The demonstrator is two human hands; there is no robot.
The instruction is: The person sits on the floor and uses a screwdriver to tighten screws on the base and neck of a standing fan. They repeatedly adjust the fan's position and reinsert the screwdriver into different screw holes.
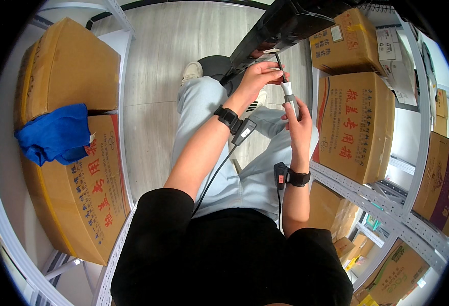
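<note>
My right hand (298, 120) is closed round the grey and white handle of a screwdriver (289, 93). My left hand (262, 76) pinches the dark shaft just above the handle. The shaft points up and away toward a tall glossy black appliance (278, 30), whose exact kind I cannot tell. By the screwdriver's tip, a small pale oval piece (271, 51) sits against the appliance's lower side; whether they touch is unclear. My left fingers partly hide the shaft.
Cardboard boxes (71, 66) fill the left shelf, with a blue cloth (56, 133) draped over them. More cartons (354, 125) stand on the white metal shelving (370, 201) at right. A round black base (214, 66) rests on the floor by my shoe (191, 71). Cables run from both wrists.
</note>
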